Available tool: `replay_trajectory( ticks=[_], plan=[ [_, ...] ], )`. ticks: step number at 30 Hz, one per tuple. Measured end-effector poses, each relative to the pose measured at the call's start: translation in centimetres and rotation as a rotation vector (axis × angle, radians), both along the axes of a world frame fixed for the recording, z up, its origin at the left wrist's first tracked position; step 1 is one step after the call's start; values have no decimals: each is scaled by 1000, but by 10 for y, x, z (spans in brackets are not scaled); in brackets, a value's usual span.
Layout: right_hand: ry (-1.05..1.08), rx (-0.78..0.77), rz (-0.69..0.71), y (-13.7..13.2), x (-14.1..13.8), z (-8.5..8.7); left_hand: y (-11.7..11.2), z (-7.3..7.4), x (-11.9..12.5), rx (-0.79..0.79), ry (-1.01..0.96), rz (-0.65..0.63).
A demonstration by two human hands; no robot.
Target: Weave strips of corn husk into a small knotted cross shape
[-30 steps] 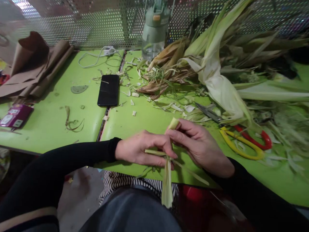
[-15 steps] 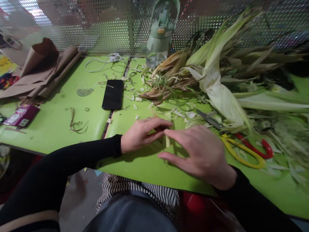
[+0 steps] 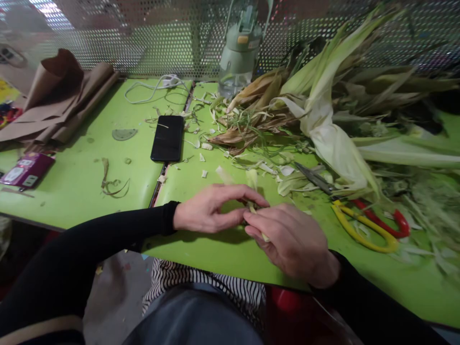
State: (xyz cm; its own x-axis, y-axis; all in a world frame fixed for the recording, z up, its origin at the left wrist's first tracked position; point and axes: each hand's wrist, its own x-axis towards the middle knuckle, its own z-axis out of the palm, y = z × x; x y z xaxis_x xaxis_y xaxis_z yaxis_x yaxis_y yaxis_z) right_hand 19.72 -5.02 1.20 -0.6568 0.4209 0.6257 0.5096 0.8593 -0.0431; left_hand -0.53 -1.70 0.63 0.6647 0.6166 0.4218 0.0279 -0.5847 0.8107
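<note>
A pale green strip of corn husk (image 3: 252, 179) runs between my two hands, low over the green table. My left hand (image 3: 212, 209) pinches it, fingers and thumb curled round from the left. From the right, my right hand (image 3: 293, 239) grips its lower end between thumb and forefinger. Part of the strip is hidden behind the fingers. Another pale piece of husk (image 3: 224, 175) shows just beyond my left hand. Scissors (image 3: 330, 189) with one yellow and one red handle lie to the right of my right hand.
Corn husks (image 3: 327, 115) are heaped at the back right, with shreds around them. A green water bottle (image 3: 239, 57) stands by the perforated screen. A black phone (image 3: 167, 138) lies across the table seam. Brown paper (image 3: 64, 105) and a purple box (image 3: 28, 170) are at left.
My right hand has closed from a half-open pose onto the strip's lower end. The strip has tilted, its lower end swinging right. My left hand has stayed nearly in place.
</note>
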Motion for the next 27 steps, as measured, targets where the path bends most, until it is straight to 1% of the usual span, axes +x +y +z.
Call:
replay_trajectory(
  ticks=[2, 4, 6, 8, 10, 11, 13, 15, 18, 20, 23, 25, 27],
  plan=[
    [59, -59, -20, -2, 0, -2, 1, 3, -2, -40, -36, -13],
    [127, -122, -83, -5, 0, -4, 2, 3, -2, -37, -63, 18],
    [215, -206, -178, -8, -1, -7, 3, 1, -2, 14, -94, 63],
    [276, -343, -249, -10, -3, -9, 4, -3, 0, 72, -114, 90],
    [238, -462, -276, -10, -5, -9, 5, -5, 1, 87, -119, 90],
    [179, -485, -273, -10, -6, -8, 5, -6, 1, 64, -117, 90],
    [48, -437, -260, -8, -6, -6, 5, -5, 1, -40, -113, 88],
    [-35, -325, -233, -6, -6, -4, 4, -3, 0, -193, -107, 84],
    [-81, -198, -180, -5, -6, -3, 4, 0, -1, -421, -110, 42],
    [-88, -181, -149, -6, -5, -4, 5, 2, -2, -540, -115, 16],
    [-91, -204, -113, -8, -5, -8, 8, 2, -3, -619, -86, 14],
    [-90, -223, -101, -8, -3, -8, 11, 2, -4, -612, -52, 16],
    [-36, -192, -124, -5, 0, -6, 13, 2, -4, -587, -26, 1]
  ],
)
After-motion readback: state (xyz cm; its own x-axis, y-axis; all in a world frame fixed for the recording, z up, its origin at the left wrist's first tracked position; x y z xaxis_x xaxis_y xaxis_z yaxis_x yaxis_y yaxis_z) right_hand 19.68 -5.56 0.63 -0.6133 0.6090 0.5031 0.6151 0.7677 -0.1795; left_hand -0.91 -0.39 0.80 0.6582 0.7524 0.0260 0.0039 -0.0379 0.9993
